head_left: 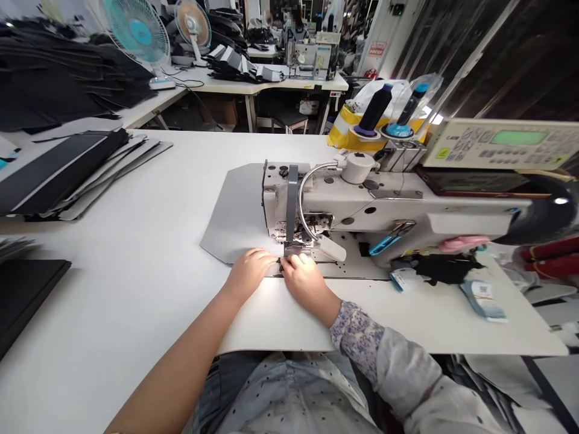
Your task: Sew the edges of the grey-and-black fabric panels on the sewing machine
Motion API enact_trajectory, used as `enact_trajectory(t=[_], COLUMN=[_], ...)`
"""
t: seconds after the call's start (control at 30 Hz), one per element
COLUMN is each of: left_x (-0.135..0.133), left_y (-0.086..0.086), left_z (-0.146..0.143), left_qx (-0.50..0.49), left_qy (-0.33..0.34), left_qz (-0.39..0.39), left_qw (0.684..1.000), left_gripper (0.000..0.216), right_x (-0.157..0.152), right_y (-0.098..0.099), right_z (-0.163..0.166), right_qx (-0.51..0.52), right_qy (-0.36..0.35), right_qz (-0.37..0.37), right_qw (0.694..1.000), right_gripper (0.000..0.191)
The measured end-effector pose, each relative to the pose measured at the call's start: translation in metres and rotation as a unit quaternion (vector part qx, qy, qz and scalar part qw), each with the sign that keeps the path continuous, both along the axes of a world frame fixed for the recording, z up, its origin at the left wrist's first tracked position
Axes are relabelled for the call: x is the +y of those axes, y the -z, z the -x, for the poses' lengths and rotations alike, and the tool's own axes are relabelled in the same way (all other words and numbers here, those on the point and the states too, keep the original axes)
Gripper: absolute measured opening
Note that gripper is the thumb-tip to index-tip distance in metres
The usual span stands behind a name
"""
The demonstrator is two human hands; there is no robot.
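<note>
A grey fabric panel [237, 208] with angled corners lies flat on the white table, partly under the head of an industrial sewing machine [357, 199]. My left hand [248, 272] rests on the panel's near edge, its fingers stretched toward the presser foot area. Just right of it, my right hand [308, 282] has its fingers bent and closed beside the foot; what is between them is hidden. A grey strip [292, 202] runs down the front of the machine head toward the fingertips. The needle itself is hidden.
Stacked dark and grey panels [67, 172] lie at left, with a black piece [31, 295] nearer. Thread cones [374, 111] and a control panel [506, 144] stand behind the machine. Blue snips [386, 241] hang on its body; black scraps [446, 267] lie right. Two fans stand behind.
</note>
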State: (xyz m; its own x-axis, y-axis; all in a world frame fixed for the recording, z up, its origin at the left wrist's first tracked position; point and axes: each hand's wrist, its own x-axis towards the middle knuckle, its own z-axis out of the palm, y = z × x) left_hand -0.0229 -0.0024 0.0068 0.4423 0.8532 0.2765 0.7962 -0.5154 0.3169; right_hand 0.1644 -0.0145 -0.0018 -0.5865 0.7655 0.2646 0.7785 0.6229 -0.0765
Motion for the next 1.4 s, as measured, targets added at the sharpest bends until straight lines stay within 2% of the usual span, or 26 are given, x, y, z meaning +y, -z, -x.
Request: enact_trajectory(t=[0.23,0.6,0.87,1.17,1.33,1.4], left_x=[0.014,0.031,0.03,0.032,0.032,0.033], left_y=[0.001,0.006,0.007,0.008,0.007,0.006], left_z=[0.003,0.005,0.001,0.001,-0.002,0.004], left_qx=[0.0,-0.009,0.002,0.009,0.016,0.025], left_qy=[0.01,0.006,-0.031,-0.044,-0.041,-0.07], left_qz=[-0.022,-0.053,-0.054,-0.047,-0.032,-0.032], left_qw=[1.0,0.999,0.998,0.998,0.998,0.997], left_gripper=[0.025,0.02,0.018,0.018,0.02,0.022], right_x=[0.009,0.018,0.018,0.018,0.021,0.022], right_y=[0.002,-0.006,-0.007,-0.003,0.003,0.006], right_z=[0.004,0.008,0.008,0.009,0.005,0.003], right_qx=[0.038,0.035,0.05,0.047,0.095,0.12], right_qy=[0.041,0.08,0.088,0.086,0.066,0.061], right_qz=[0.0,0.057,0.07,0.058,0.038,0.028], right_qw=[0.998,0.995,0.992,0.994,0.993,0.99], right_gripper=[0.031,0.035,0.034,0.036,0.032,0.03])
